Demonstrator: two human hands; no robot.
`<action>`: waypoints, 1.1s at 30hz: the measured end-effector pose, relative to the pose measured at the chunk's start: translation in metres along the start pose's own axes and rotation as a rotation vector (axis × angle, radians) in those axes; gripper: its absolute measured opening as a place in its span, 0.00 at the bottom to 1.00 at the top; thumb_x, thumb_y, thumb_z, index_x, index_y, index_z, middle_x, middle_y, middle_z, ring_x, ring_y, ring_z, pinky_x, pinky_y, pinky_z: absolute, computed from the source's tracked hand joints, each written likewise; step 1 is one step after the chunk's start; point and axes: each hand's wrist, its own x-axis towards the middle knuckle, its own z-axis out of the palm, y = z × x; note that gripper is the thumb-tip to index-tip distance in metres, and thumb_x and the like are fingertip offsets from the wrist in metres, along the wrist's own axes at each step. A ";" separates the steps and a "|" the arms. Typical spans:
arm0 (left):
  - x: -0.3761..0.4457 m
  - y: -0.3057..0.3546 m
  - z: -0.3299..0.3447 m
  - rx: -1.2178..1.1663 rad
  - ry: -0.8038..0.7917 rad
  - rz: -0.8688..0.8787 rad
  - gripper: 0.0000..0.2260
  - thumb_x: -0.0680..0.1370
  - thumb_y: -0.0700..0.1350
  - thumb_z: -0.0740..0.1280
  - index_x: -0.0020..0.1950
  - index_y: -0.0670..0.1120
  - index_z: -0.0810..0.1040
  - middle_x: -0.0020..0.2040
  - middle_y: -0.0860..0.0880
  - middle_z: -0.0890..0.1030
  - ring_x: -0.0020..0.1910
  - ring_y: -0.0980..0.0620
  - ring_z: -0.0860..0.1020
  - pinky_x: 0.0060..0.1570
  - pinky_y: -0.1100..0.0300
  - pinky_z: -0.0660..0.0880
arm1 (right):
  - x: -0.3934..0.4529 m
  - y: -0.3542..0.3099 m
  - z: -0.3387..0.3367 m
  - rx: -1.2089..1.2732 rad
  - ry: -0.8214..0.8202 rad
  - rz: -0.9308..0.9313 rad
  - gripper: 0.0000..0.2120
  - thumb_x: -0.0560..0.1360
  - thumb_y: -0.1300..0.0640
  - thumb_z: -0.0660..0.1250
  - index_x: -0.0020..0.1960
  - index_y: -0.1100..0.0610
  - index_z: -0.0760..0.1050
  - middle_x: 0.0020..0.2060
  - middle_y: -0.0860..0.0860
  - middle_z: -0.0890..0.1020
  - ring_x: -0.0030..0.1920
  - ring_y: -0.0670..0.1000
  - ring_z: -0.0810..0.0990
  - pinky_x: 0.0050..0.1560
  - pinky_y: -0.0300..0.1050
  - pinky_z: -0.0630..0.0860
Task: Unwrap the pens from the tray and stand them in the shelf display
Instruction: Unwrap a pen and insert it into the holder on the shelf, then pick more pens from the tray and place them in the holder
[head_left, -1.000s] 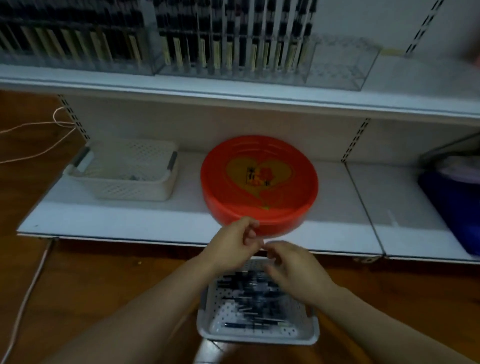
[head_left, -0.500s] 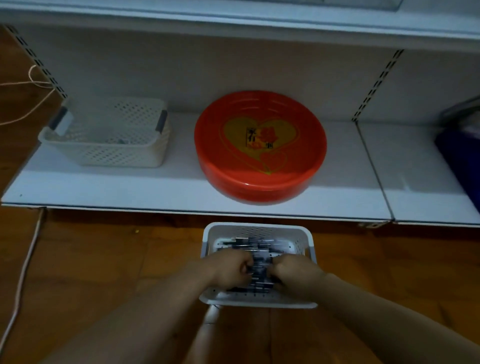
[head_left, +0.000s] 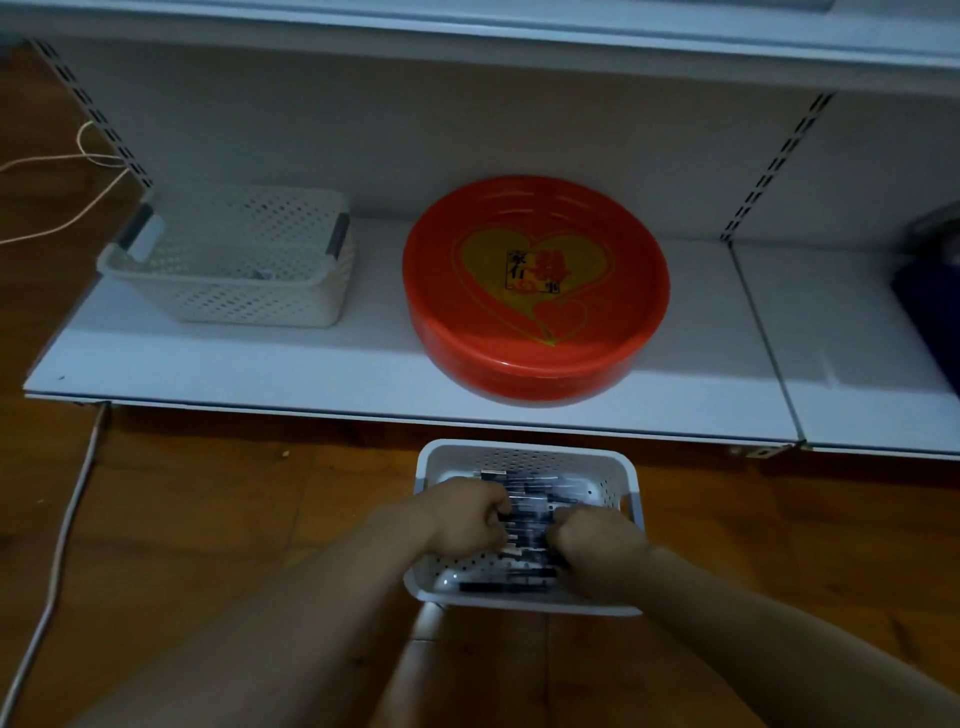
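Note:
A white perforated tray (head_left: 524, 452) sits on the wooden floor just in front of the low shelf. It holds a heap of dark wrapped pens (head_left: 530, 512). My left hand (head_left: 465, 519) is down inside the tray on the left, fingers curled round pens in the heap. My right hand (head_left: 592, 538) reaches in from the right with its fingers curled into the same heap. The pen display on the upper shelf is out of view.
A round red basin (head_left: 535, 291) with a yellow heart stands on the white lower shelf (head_left: 260, 374). A white perforated basket (head_left: 234, 260) sits to its left. A dark blue object (head_left: 930, 312) is at the right edge. A white cable (head_left: 57, 551) trails over the floor.
My view tipped down from the upper shelf display to the floor. Both hands dropped from in front of the red basin into the tray and closed on the pens.

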 end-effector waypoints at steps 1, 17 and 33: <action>0.000 0.001 -0.001 0.003 0.006 -0.002 0.13 0.81 0.49 0.64 0.65 0.49 0.74 0.58 0.49 0.80 0.56 0.49 0.76 0.53 0.56 0.73 | -0.001 0.001 -0.005 0.045 0.055 -0.016 0.07 0.79 0.55 0.64 0.53 0.57 0.76 0.49 0.53 0.77 0.49 0.54 0.77 0.49 0.50 0.78; -0.022 0.019 -0.066 -0.402 0.323 0.093 0.03 0.75 0.46 0.76 0.45 0.48 0.84 0.40 0.50 0.85 0.42 0.53 0.83 0.46 0.58 0.79 | -0.052 0.039 -0.081 0.965 0.780 0.240 0.06 0.77 0.49 0.72 0.53 0.46 0.79 0.43 0.48 0.82 0.46 0.45 0.81 0.48 0.41 0.79; -0.059 0.085 -0.132 -0.607 0.497 0.424 0.05 0.78 0.41 0.72 0.51 0.50 0.84 0.44 0.47 0.85 0.47 0.51 0.84 0.56 0.51 0.80 | -0.091 0.011 -0.218 1.254 1.367 0.006 0.13 0.76 0.65 0.72 0.54 0.50 0.77 0.39 0.48 0.86 0.43 0.45 0.84 0.48 0.38 0.80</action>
